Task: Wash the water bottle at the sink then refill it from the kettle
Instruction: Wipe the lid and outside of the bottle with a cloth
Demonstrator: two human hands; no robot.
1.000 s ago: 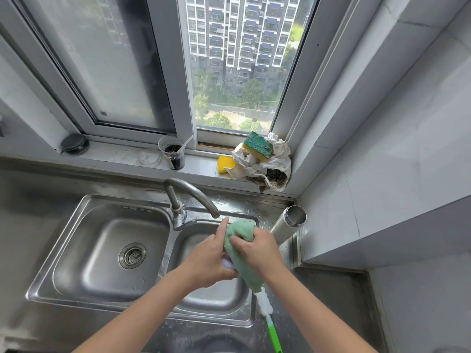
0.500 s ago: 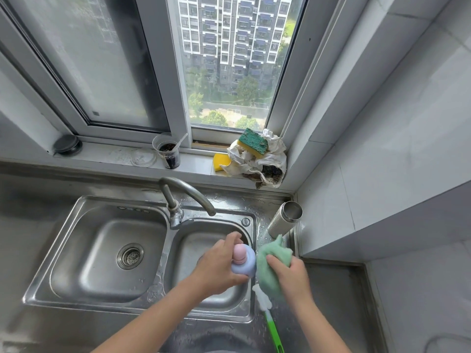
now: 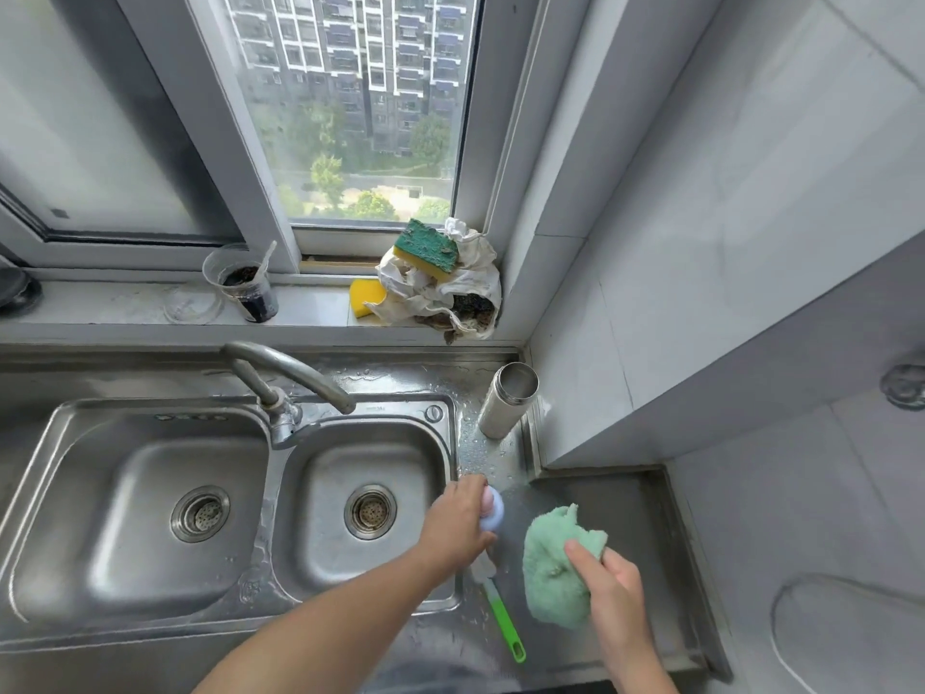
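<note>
Bottle (image 3: 508,400) beyond left hand (image 3: 460,523) gripping cap (image 3: 494,510), right hand (image 3: 610,586) gripping cloth (image 3: 550,568)

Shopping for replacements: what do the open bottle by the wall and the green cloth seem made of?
Water bottle: likely brushed stainless steel, grey with soft reflections. Green cloth, held by the right hand: probably microfibre or terry, fuzzy, crumpled.

Steel bottle (image 3: 505,405): plain cylinder, mouth open, upright on wet ledge right of sink (image 3: 274,498), close to wall corner. Pale blue and pink cap (image 3: 494,510): gripped in left hand (image 3: 460,518), mostly hidden, above sink's right rim, apart from bottle. Sink steel, two basins, both drains showing.
</note>
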